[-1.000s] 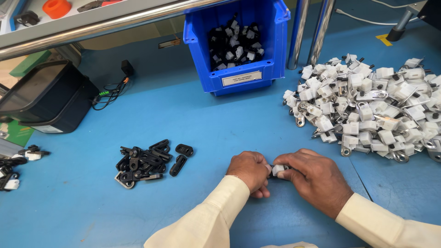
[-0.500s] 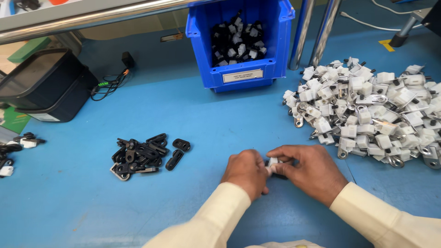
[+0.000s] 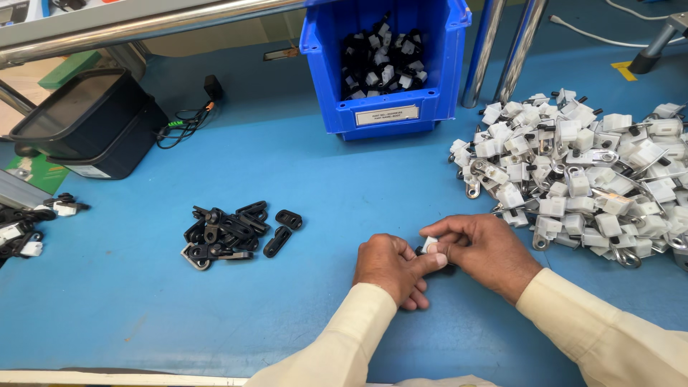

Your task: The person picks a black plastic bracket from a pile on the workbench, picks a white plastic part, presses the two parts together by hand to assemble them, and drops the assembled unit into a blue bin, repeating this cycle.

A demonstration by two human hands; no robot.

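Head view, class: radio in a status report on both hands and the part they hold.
Left hand and right hand together, both pinching one small white part. Black clips to the left, white pile to the right. Nothing blocking.

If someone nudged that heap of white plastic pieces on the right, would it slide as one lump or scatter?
Probably scatter: the white pieces lie loose, not joined. They look small, hard and light, so likely stiff and easy to push. Metal loops stick out of some, which might snag neighbours and drag a few along.
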